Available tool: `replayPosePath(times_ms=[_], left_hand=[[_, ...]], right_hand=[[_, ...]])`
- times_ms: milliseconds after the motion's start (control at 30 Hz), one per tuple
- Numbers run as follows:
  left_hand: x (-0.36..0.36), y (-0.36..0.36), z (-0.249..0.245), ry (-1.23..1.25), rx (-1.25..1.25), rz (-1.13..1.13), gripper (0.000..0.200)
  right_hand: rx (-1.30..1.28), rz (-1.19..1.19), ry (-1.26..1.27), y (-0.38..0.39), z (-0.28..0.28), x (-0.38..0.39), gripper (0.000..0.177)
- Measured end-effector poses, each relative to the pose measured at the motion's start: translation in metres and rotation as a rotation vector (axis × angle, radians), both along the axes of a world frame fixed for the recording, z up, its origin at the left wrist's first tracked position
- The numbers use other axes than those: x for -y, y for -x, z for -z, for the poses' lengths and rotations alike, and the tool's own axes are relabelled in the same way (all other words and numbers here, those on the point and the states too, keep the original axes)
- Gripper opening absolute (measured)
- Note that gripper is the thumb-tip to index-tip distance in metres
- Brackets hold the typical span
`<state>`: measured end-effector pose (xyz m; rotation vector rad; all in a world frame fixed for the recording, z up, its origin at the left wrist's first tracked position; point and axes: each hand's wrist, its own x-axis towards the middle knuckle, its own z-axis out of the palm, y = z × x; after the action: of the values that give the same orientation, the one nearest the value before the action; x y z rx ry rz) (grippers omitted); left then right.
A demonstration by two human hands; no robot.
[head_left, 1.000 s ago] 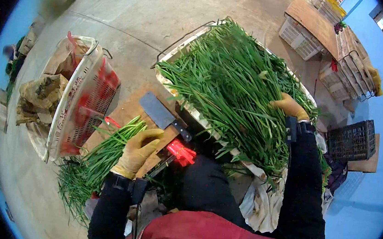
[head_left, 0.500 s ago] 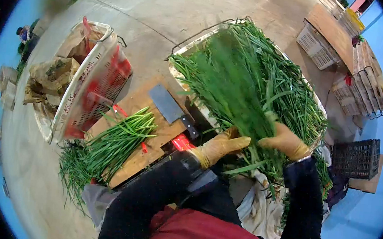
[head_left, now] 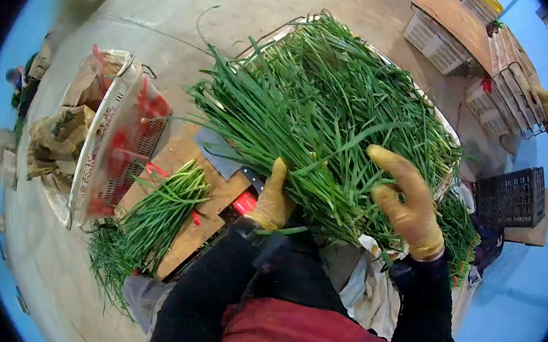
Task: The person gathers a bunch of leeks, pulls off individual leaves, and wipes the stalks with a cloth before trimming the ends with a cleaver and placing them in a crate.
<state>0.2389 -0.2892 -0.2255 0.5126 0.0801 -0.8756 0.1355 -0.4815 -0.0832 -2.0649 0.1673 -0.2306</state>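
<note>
In the head view, my left hand (head_left: 272,198), in a yellowish glove, grips a bunch of long green garlic chives (head_left: 261,133), thumb up at its near side. Most of its fingers are hidden under the leaves. My right hand (head_left: 410,207), gloved alike, is at the bunch's right, fingers curved and apart, with nothing in them. Beneath and beyond spreads a heap of loose chives (head_left: 362,80) in a large white crate (head_left: 446,125). To the left, a tied-looking bundle of chives (head_left: 169,200) lies on a wooden board (head_left: 219,195), beside a cleaver (head_left: 219,152) partly covered by leaves.
A white crate with red markings (head_left: 95,147) stands at the left, holding brown sacks (head_left: 59,137). Red strips (head_left: 244,202) lie by the board. At the right are a black crate (head_left: 510,197) and stacked white crates (head_left: 434,45). Pale cloth (head_left: 377,293) hangs near my legs.
My left hand has moved left and turned thumb-up with the chives, which now reach over the cleaver. My right hand has let go of the chives and opened. The view has shifted slightly.
</note>
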Motion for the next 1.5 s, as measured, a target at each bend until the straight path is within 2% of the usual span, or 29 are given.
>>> replayPosePath(times_ms=[33, 67, 133, 200, 267, 333, 533, 567, 667, 700, 800, 867, 900, 933, 967, 1133, 1200, 1233, 1300, 1400, 1467, 1500], left_hand=[[-0.003, -0.002, 0.007, -0.002, 0.004, 0.017, 0.082], [-0.005, -0.002, 0.004, -0.033, 0.009, -0.002, 0.082], [-0.007, -0.002, -0.007, -0.096, 0.024, -0.035, 0.082], [-0.009, -0.002, -0.003, -0.098, 0.018, -0.027, 0.083], [-0.012, -0.003, -0.006, -0.098, 0.047, 0.003, 0.084], [-0.013, -0.005, 0.008, -0.092, 0.086, 0.017, 0.088], [-0.008, -0.002, -0.004, -0.167, -0.009, -0.024, 0.082], [-0.011, -0.003, -0.006, -0.190, -0.008, -0.006, 0.079], [-0.010, -0.002, -0.009, -0.215, 0.044, -0.007, 0.076], [-0.010, -0.001, -0.012, -0.208, 0.016, 0.005, 0.076], [-0.011, 0.002, -0.029, -0.194, -0.026, 0.045, 0.077], [-0.012, 0.006, -0.045, -0.194, 0.004, 0.071, 0.078], [-0.018, 0.001, -0.032, -0.117, -0.030, 0.159, 0.075], [-0.017, 0.004, -0.039, -0.126, 0.001, 0.189, 0.076], [-0.015, 0.008, -0.051, -0.134, 0.032, 0.219, 0.077], [-0.013, 0.023, -0.053, -0.153, 0.039, 0.265, 0.076], [-0.016, 0.027, -0.047, -0.183, 0.061, 0.228, 0.065], [-0.018, 0.024, -0.046, -0.163, 0.083, 0.238, 0.061], [-0.018, 0.026, -0.046, -0.117, 0.083, 0.209, 0.053], [-0.017, 0.034, -0.051, -0.079, 0.052, 0.095, 0.050], [-0.018, 0.036, -0.052, -0.059, 0.060, 0.072, 0.050], [-0.019, 0.037, -0.054, -0.034, 0.044, 0.059, 0.050]], right_hand=[[0.146, 0.082, 0.120, 0.010, 0.025, 0.017, 0.033], [-0.064, 0.278, -0.258, 0.024, 0.035, 0.022, 0.023], [-0.439, 0.258, -0.291, 0.047, 0.052, 0.037, 0.036], [-0.669, 0.158, -0.303, 0.069, 0.074, 0.034, 0.049], [-0.804, 0.080, -0.384, 0.076, 0.075, 0.020, 0.054], [-0.692, 0.006, -0.482, 0.082, 0.103, 0.016, 0.058], [-0.402, 0.129, -1.333, 0.049, 0.123, -0.008, 0.061], [-0.336, 0.137, -1.517, 0.047, 0.137, -0.007, 0.052], [-0.406, 0.420, -1.556, 0.030, 0.133, -0.024, 0.040], [-0.338, 0.410, -1.539, 0.027, 0.117, -0.033, 0.032], [-0.426, 0.169, -1.450, 0.038, 0.138, -0.036, 0.036], [-0.582, -0.010, -1.093, 0.040, 0.123, -0.023, 0.035], [-0.546, -0.026, -1.024, 0.039, 0.120, -0.028, 0.035], [-0.509, -0.041, -0.954, 0.038, 0.114, -0.034, 0.035], [-0.421, -0.084, -0.885, 0.035, 0.083, -0.040, 0.036], [-0.478, -0.133, -0.903, 0.048, 0.097, -0.042, 0.034], [-0.505, -0.151, -0.934, 0.055, 0.100, -0.044, 0.039], [-0.505, -0.089, -0.904, 0.058, 0.094, -0.047, 0.047], [-0.488, -0.004, -0.783, 0.064, 0.084, -0.044, 0.049], [-0.308, 0.208, -0.997, 0.070, 0.105, -0.051, 0.045], [-0.196, 0.360, -1.171, 0.065, 0.076, -0.062, 0.042], [-0.185, 0.373, -1.265, 0.068, 0.090, -0.060, 0.035]])
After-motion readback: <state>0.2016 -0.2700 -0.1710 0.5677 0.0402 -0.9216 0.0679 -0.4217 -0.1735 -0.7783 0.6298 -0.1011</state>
